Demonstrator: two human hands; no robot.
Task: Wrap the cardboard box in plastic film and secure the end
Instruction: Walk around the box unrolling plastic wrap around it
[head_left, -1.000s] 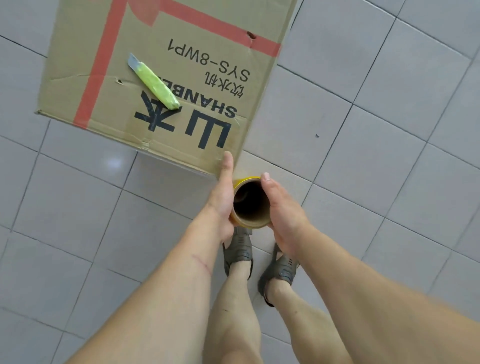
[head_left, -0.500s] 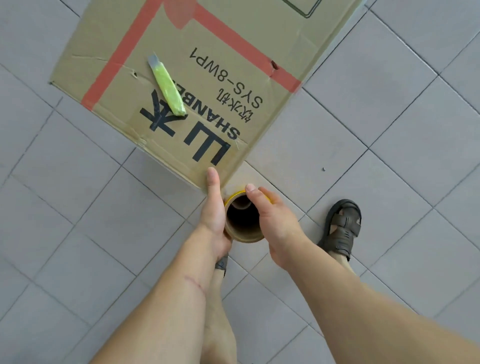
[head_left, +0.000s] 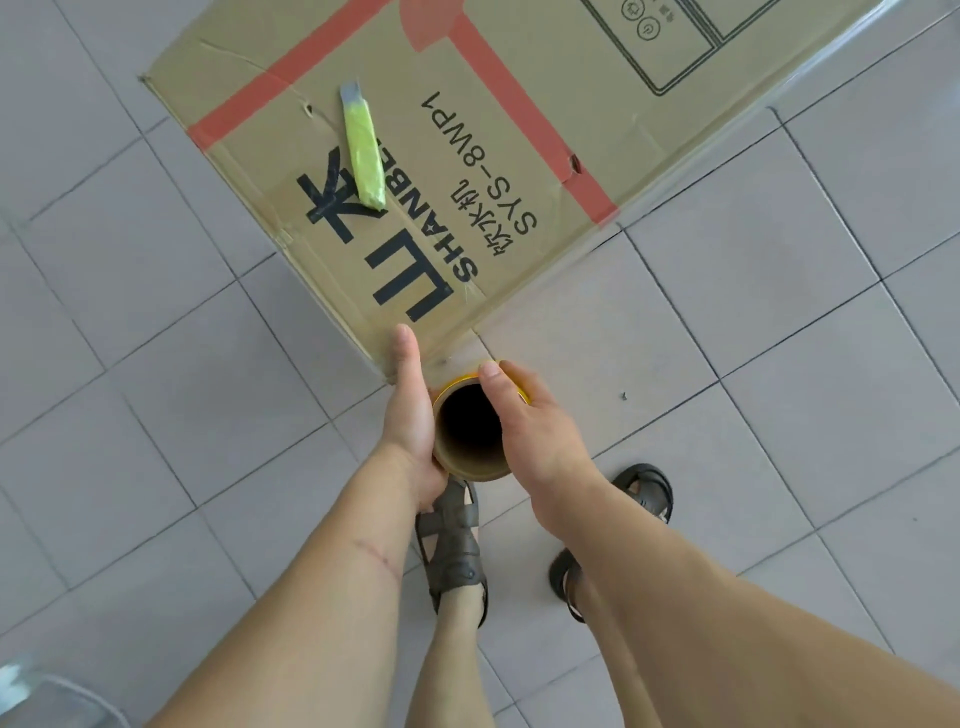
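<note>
A smooth lime-green plastic utility knife (head_left: 363, 150) lies flat on the creased brown cardboard box (head_left: 519, 171), up and left of both hands. The left hand (head_left: 410, 421) grips the round cardboard-cored film roll (head_left: 470, 457) from its left side, thumb straight against the box's near corner; the right hand (head_left: 535, 421) curls over the roll's right rim. Compared with half a second ago, the right sandal (head_left: 644, 491) on the glossy grey tiles (head_left: 779, 338) sits closer behind the right wrist.

Indoor room, grey tiled floor (head_left: 727, 322)
</note>
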